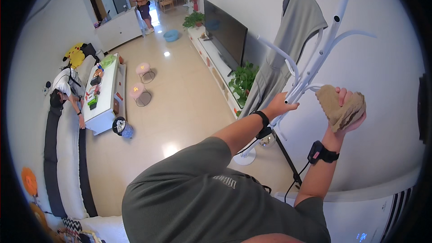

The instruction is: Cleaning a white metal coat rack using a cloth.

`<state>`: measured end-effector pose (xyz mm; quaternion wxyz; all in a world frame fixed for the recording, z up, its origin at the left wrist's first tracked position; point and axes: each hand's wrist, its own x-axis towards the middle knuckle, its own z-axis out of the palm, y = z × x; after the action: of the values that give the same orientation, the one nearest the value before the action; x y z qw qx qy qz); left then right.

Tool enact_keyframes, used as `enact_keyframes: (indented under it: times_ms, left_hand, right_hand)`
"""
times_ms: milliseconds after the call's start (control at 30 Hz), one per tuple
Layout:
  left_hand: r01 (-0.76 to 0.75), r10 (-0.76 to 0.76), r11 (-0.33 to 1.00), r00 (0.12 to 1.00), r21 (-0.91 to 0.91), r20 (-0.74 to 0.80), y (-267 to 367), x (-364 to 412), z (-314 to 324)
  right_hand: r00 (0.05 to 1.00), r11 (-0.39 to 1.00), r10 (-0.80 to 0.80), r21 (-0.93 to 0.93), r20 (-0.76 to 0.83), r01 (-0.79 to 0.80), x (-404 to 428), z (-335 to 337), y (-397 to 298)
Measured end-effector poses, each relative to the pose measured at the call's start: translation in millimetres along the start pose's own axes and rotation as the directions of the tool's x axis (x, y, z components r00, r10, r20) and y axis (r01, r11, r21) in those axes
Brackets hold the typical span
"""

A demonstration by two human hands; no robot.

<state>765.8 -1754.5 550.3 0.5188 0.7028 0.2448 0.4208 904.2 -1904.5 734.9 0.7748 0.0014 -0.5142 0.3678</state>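
Observation:
A white metal coat stand with curved hooks rises in front of me. Around its pole, below the upper hooks, my left hand is closed. My right hand grips a folded brown cloth beside a hook tip, with fingers over its top edge; whether the cloth touches the hook I cannot tell. A grey garment hangs from the stand on the wall side. The stand's round white base rests on the tiled floor.
A television and leafy plants stand on a low white cabinet. One person bends over the sofa by a coffee table; another stands far back. A white appliance is at lower right.

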Motion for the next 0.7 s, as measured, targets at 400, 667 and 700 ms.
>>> enact_keyframes:
  times_ms: [400, 667, 700]
  left_hand:
    - [0.128, -0.129, 0.991, 0.991, -0.034, -0.023, 13.0, -2.0, 1.4]
    - [0.149, -0.149, 0.989, 0.989, 0.018, -0.004, 13.9, 3.5, 2.6]
    - [0.155, -0.155, 0.988, 0.988, 0.013, 0.009, 14.3, 3.2, 2.5]
  right_hand:
    - [0.999, 0.996, 0.015, -0.092, 0.041, -0.011, 0.9, -19.5, -18.1]
    - [0.985, 0.996, 0.085, -0.015, 0.148, -0.084, 15.0, -20.1, -22.5]
    - [0.987, 0.996, 0.086, -0.024, 0.137, -0.084, 17.7, -21.5, -27.2]
